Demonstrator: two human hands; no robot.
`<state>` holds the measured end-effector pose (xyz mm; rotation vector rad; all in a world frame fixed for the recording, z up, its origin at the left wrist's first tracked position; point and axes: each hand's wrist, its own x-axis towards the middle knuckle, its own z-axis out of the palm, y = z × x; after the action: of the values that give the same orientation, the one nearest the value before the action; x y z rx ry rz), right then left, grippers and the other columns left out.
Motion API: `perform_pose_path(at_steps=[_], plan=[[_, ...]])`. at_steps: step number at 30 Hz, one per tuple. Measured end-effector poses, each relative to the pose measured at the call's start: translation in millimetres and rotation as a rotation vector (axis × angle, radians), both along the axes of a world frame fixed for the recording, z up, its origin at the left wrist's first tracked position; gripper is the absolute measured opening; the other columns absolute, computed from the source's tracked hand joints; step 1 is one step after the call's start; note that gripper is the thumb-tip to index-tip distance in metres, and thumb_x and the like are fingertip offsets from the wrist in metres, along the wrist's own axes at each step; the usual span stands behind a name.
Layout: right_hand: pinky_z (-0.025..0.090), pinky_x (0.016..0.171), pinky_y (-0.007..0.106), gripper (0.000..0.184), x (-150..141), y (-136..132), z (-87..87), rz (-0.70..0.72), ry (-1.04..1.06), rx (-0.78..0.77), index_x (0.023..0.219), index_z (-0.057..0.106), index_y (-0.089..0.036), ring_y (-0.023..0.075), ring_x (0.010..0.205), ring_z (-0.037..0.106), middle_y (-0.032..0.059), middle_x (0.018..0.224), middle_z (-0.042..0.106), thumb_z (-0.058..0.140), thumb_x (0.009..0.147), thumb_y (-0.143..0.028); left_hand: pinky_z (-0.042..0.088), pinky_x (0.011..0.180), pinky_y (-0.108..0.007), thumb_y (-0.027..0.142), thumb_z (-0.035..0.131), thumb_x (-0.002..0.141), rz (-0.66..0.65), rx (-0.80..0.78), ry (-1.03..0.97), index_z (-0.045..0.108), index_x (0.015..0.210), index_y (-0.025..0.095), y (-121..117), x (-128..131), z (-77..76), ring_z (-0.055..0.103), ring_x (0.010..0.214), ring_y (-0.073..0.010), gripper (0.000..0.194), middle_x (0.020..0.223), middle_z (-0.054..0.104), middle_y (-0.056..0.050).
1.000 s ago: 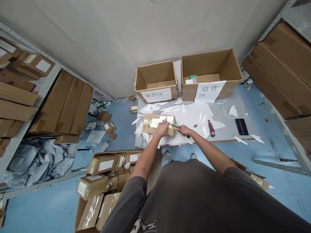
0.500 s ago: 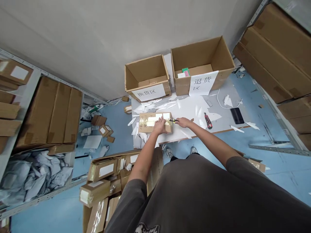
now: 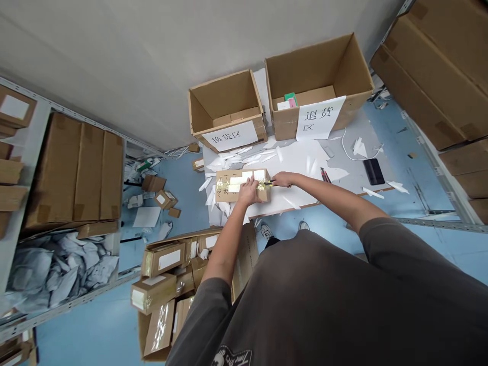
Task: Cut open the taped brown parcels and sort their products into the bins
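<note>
A taped cardboard box (image 3: pixel 224 195) with white labels and dark handwriting lies lengthwise on the table. My left hand (image 3: pixel 248 191) rests on top of it, fingers spread and pressing down. My right hand (image 3: pixel 284 179) is closed around a slim black-and-yellow utility knife (image 3: pixel 270 182). The knife's tip meets the taped right end of the box; the blade itself is too small to make out. To the right, a red-and-black utility knife (image 3: pixel 325 175) lies on the table, partly hidden behind my right forearm.
Two open cartons with paper signs, a smaller one (image 3: pixel 198 129) and a larger one (image 3: pixel 284 133), stand along the table's back. Paper scraps (image 3: pixel 229 158) and a black phone (image 3: pixel 373 172) lie on the tabletop. A carton of parcels (image 3: pixel 142 330) sits lower left. Loaded shelves flank both sides.
The camera view has shifted slightly. My right hand has angled differently around the knife, whose tip stays at the box's right end. My right forearm now covers part of the red knife.
</note>
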<state>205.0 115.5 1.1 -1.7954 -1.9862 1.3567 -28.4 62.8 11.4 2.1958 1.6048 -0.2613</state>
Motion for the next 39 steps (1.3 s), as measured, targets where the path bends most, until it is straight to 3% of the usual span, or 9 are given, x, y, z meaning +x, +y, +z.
perform_pose_path(at_steps=[3, 5, 7, 10, 13, 18, 22, 28, 39], plan=[[0.061, 0.093, 0.044, 0.04, 5.0, -7.7, 0.7, 0.093, -0.007, -0.13, 0.133, 0.066, -0.014, 0.0251, 0.11, 0.07, 0.0113, 0.13, 0.068, 0.07, 0.103, -0.04, 0.036, 0.123, -0.054, 0.044, 0.102, 0.056, -0.001, 0.01, -0.003, 0.055, 0.137, 0.021, 1.4, 0.8, 1.9, 0.03, 0.161, -0.0434, 0.097, 0.174, 0.031, -0.022], [0.061, 0.075, 0.034, 0.035, 6.3, -17.0, 0.7, 0.175, -0.001, -0.238, 0.117, 0.071, -0.012, 0.0205, 0.084, 0.072, 0.0093, 0.102, 0.074, 0.07, 0.102, -0.043, 0.036, 0.124, -0.053, 0.044, 0.101, 0.058, 0.002, 0.018, -0.005, 0.055, 0.139, 0.022, 2.6, 1.1, 1.5, 0.031, 0.161, -0.0415, 0.096, 0.173, 0.034, -0.021], [0.054, 0.057, 0.027, 0.032, 8.1, -28.2, 0.5, 0.262, 0.04, -0.381, 0.103, 0.071, -0.015, 0.0155, 0.056, 0.062, 0.0024, 0.072, 0.067, 0.066, 0.104, -0.047, 0.035, 0.124, -0.053, 0.044, 0.101, 0.059, -0.003, 0.009, 0.0, 0.054, 0.141, 0.021, 3.6, 1.2, -0.1, 0.03, 0.162, -0.0406, 0.097, 0.174, 0.032, -0.021], [0.046, 0.05, 0.025, 0.035, 15.7, -41.8, 2.0, 0.298, 0.118, -0.503, 0.102, 0.064, -0.021, 0.0127, 0.043, 0.05, -0.0031, 0.063, 0.057, 0.057, 0.106, -0.055, 0.033, 0.127, -0.054, 0.046, 0.102, 0.055, -0.015, -0.025, 0.002, 0.054, 0.142, 0.019, 3.3, -1.2, -2.8, 0.026, 0.163, -0.0422, 0.103, 0.176, 0.027, -0.022], [0.045, 0.054, 0.026, 0.042, 28.8, -45.8, 7.7, 0.31, 0.083, -0.435, 0.104, 0.062, -0.021, 0.0141, 0.047, 0.053, 0.0001, 0.069, 0.063, 0.052, 0.106, -0.062, 0.033, 0.128, -0.051, 0.053, 0.098, 0.063, -0.001, -0.02, -0.093, 0.05, 0.151, 0.022, 2.7, -8.0, -2.3, 0.028, 0.163, -0.0402, 0.105, 0.176, 0.03, -0.018], [0.046, 0.068, 0.03, 0.048, 49.4, -47.5, 18.9, 0.299, -0.183, -0.189, 0.114, 0.066, -0.019, 0.0235, 0.076, 0.07, 0.0134, 0.105, 0.076, 0.032, 0.112, -0.053, 0.043, 0.121, -0.046, 0.039, 0.065, 0.097, 0.124, 0.054, -0.135, 0.049, 0.158, 0.028, 20.0, -13.0, 5.8, 0.054, 0.146, -0.0315, 0.064, 0.157, 0.059, -0.01], [0.046, 0.078, 0.031, 0.045, 55.1, -58.6, 21.3, 0.228, -0.269, -0.048, 0.126, 0.067, -0.022, 0.029, 0.107, 0.07, 0.0122, 0.119, 0.077, 0.032, 0.113, -0.047, 0.033, 0.129, -0.053, 0.031, 0.081, 0.081, 0.054, 0.061, -0.01, 0.046, 0.162, 0.027, 51.3, -3.7, 7.8, 0.031, 0.161, -0.0365, 0.088, 0.171, 0.041, -0.01], [0.046, 0.082, 0.031, 0.038, 50.5, -67.9, 18.2, 0.08, -0.227, 0.08, 0.132, 0.066, -0.024, 0.0271, 0.111, 0.069, 0.0095, 0.127, 0.074, 0.056, 0.106, -0.05, 0.028, 0.128, -0.063, 0.031, 0.089, 0.07, 0.026, -0.096, 0.057, 0.032, 0.169, 0.027, 80.4, 2.7, -6.3, 0.019, 0.164, -0.0435, 0.115, 0.177, 0.027, -0.015], [0.044, 0.086, 0.033, 0.035, 36.8, -48.3, 5.1, 0.171, -0.238, 0.215, 0.13, 0.066, -0.022, 0.0288, 0.115, 0.064, 0.0116, 0.122, 0.072, 0.058, 0.106, -0.046, 0.01, 0.134, -0.062, 0.047, 0.053, 0.103, 0.038, 0.123, -0.099, 0.038, 0.166, 0.018, 37.3, -2.8, -25.9, 0.008, 0.168, -0.0362, 0.071, 0.176, 0.027, -0.02]])
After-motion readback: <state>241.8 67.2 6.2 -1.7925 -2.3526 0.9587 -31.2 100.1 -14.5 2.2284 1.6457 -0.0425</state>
